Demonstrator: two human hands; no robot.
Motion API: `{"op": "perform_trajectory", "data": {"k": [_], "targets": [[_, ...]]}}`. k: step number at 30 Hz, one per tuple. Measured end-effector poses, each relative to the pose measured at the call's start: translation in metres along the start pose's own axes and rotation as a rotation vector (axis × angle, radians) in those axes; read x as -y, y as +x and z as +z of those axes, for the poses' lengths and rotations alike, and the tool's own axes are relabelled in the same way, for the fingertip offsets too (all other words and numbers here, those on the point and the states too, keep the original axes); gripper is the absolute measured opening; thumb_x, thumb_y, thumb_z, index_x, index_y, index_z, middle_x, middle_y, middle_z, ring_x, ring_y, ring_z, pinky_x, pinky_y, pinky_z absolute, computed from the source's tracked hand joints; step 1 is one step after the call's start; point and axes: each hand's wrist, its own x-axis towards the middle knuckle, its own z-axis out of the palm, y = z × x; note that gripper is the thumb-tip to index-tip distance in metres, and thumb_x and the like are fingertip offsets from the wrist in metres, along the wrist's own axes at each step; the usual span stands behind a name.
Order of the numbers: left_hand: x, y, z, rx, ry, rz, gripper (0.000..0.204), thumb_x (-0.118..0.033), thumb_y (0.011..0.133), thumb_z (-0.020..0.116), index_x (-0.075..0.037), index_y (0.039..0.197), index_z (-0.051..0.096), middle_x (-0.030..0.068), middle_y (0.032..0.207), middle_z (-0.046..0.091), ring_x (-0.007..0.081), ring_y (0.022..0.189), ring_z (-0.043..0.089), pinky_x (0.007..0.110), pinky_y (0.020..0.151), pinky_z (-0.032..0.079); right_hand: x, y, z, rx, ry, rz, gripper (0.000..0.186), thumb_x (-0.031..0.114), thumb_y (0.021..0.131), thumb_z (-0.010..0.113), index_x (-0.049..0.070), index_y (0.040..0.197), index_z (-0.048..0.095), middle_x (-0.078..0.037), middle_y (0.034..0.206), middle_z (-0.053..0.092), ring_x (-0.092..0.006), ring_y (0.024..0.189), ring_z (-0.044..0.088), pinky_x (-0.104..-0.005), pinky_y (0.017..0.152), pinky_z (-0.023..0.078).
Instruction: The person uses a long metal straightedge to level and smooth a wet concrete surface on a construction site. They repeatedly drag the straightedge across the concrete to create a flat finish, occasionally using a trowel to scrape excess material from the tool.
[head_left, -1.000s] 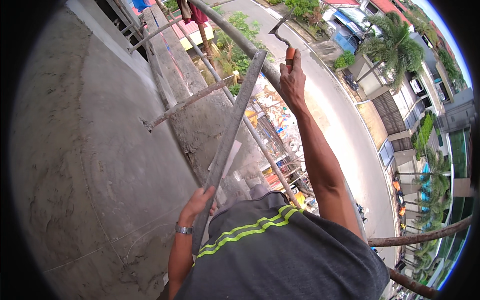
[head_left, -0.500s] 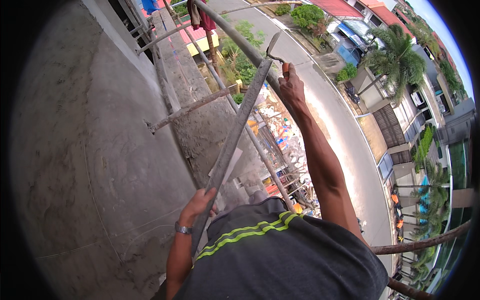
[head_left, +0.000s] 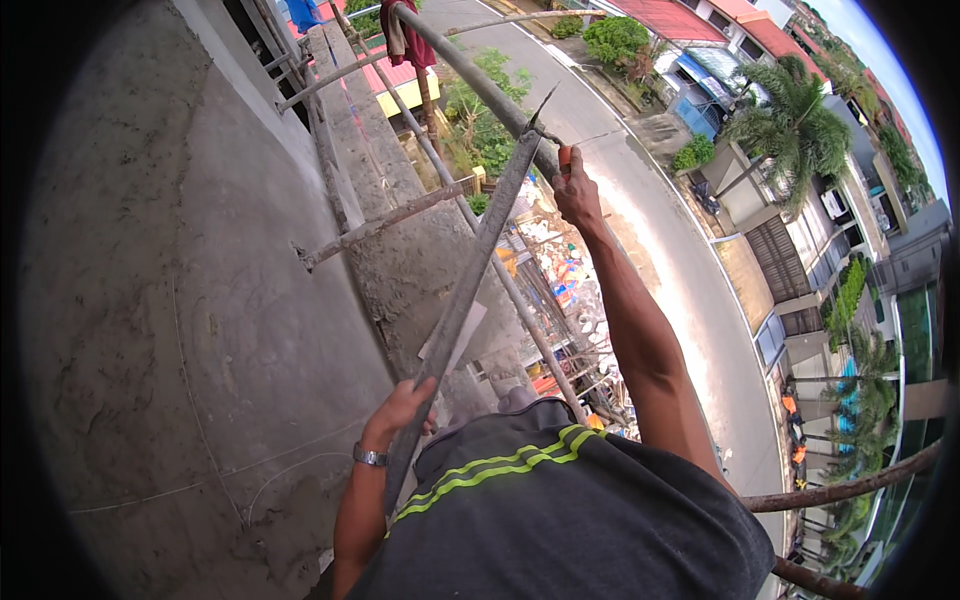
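My left hand (head_left: pixel 405 405), with a metal watch at the wrist, is closed round the lower part of a long straightedge bar (head_left: pixel 470 270) coated in grey cement. The bar slants up and away to the right from beside my body. My right hand (head_left: pixel 577 195) reaches far out and grips the orange handle of a trowel (head_left: pixel 565 158). Its blade appears thin, nearly edge-on, at the bar's far end; whether it touches the bar I cannot tell. A flat pale piece (head_left: pixel 465 335) shows behind the bar's middle.
A grey plastered wall (head_left: pixel 260 330) with a loose string fills the left. Scaffold pipes (head_left: pixel 480 85) cross ahead, one hung with a dark red cloth (head_left: pixel 408 42). A concrete ledge (head_left: pixel 400 290) runs along the wall. Far below lie a street (head_left: pixel 690 300) and scattered debris (head_left: pixel 565 270).
The trowel's blade has turned from showing its face to nearly edge-on. My right hand has shifted slightly down and left. The left hand keeps its hold on the bar.
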Motion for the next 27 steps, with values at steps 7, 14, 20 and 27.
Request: {"op": "perform_trajectory", "data": {"k": [7,14,20,27], "targets": [[0.004,-0.001,-0.005,0.024,-0.026,-0.003,0.047,-0.052,0.094,0.053,-0.005,0.093,0.054,0.0051,0.064,0.056,0.0135,0.049,0.053,0.029,0.047,0.048,0.046,-0.020,-0.021,-0.155,0.090,0.031,0.068,0.016,0.088,0.052,0.005,0.149,0.023,-0.029,0.092,0.065,-0.0393,0.077,0.066,-0.0453,0.072,0.051],[0.001,-0.007,-0.007,0.015,-0.043,-0.023,0.048,-0.052,0.094,0.054,-0.005,0.092,0.054,0.0045,0.063,0.055,0.0133,0.049,0.053,0.029,0.047,0.048,0.064,-0.018,-0.037,-0.018,0.199,0.148,0.073,0.017,0.087,0.055,0.008,0.151,0.020,-0.027,0.096,0.065,-0.0413,0.086,0.064,-0.0445,0.079,0.049],[-0.003,-0.003,-0.007,0.015,-0.044,-0.015,0.049,-0.053,0.093,0.054,-0.004,0.091,0.056,0.0051,0.064,0.056,0.0129,0.051,0.054,0.028,0.047,0.047,0.032,-0.005,-0.029,0.115,0.034,-0.026,0.070,0.016,0.087,0.052,0.001,0.148,0.021,-0.029,0.095,0.064,-0.0422,0.082,0.064,-0.0477,0.076,0.048],[-0.005,0.009,-0.010,0.034,0.014,0.037,0.050,-0.053,0.093,0.053,-0.003,0.094,0.055,0.0065,0.064,0.057,0.0134,0.050,0.055,0.029,0.047,0.048,0.035,-0.015,-0.022,0.188,0.000,0.108,0.072,0.015,0.085,0.050,0.002,0.149,0.019,-0.030,0.093,0.064,-0.0431,0.086,0.064,-0.0481,0.076,0.048]]}}
